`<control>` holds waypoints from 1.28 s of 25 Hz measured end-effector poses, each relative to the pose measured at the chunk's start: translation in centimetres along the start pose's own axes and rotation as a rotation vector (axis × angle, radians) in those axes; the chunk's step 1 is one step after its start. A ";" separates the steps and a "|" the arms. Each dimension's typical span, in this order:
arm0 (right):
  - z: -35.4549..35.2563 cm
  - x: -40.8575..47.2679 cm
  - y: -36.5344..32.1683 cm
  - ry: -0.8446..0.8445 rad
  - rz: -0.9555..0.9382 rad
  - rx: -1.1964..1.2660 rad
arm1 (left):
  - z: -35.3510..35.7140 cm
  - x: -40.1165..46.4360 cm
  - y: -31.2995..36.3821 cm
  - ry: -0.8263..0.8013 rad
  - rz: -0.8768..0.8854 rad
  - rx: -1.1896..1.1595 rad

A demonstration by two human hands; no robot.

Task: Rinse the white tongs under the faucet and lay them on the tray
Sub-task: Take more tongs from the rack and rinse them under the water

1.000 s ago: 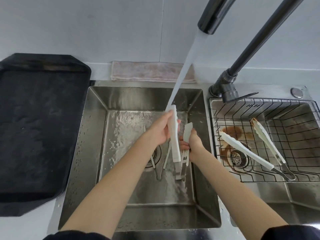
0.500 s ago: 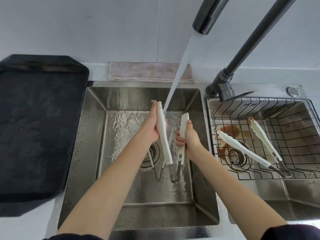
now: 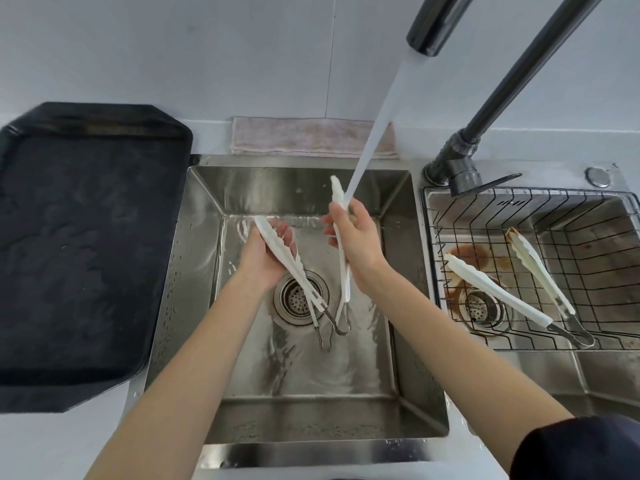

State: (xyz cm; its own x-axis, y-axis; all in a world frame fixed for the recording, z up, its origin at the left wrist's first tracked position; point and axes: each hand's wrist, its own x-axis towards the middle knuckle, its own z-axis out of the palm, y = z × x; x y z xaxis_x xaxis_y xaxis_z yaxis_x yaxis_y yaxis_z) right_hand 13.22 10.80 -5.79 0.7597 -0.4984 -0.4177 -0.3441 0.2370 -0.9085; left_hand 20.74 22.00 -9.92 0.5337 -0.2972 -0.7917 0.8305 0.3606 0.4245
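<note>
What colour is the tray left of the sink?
Black, seen in the head view: the tray is dark all over.

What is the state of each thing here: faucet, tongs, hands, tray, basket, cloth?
Faucet: running, stream hitting the tongs.
Tongs: spread wide, one arm in each hand, over the left sink.
Left hand: holds one arm.
Right hand: grips the other arm.
Tray: black, nothing on it.
Wire basket: in the right sink, holding a second pair of tongs, stained.
Cloth: folded behind the sink.
</note>
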 end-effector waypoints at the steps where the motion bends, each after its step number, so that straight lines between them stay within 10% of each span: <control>1: 0.1 0.2 0.1 0.013 0.015 0.006 | -0.3 -0.2 -0.2 -0.001 -0.001 0.011; 10: -2.4 0.8 6.2 0.116 0.319 -0.078 | -3.1 -1.8 -5.2 -0.009 0.066 0.787; 32: -3.8 3.7 14.5 0.168 0.635 -0.384 | -4.9 2.0 -8.9 0.145 0.062 1.196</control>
State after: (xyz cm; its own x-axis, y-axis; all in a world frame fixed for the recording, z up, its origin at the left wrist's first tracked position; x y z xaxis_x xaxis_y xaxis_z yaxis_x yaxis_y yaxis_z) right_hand 8.95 9.27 -20.49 0.2680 -0.4903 -0.8293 -0.8783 0.2293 -0.4194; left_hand 13.63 22.54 -17.46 0.6190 -0.1787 -0.7648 0.4671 -0.6991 0.5414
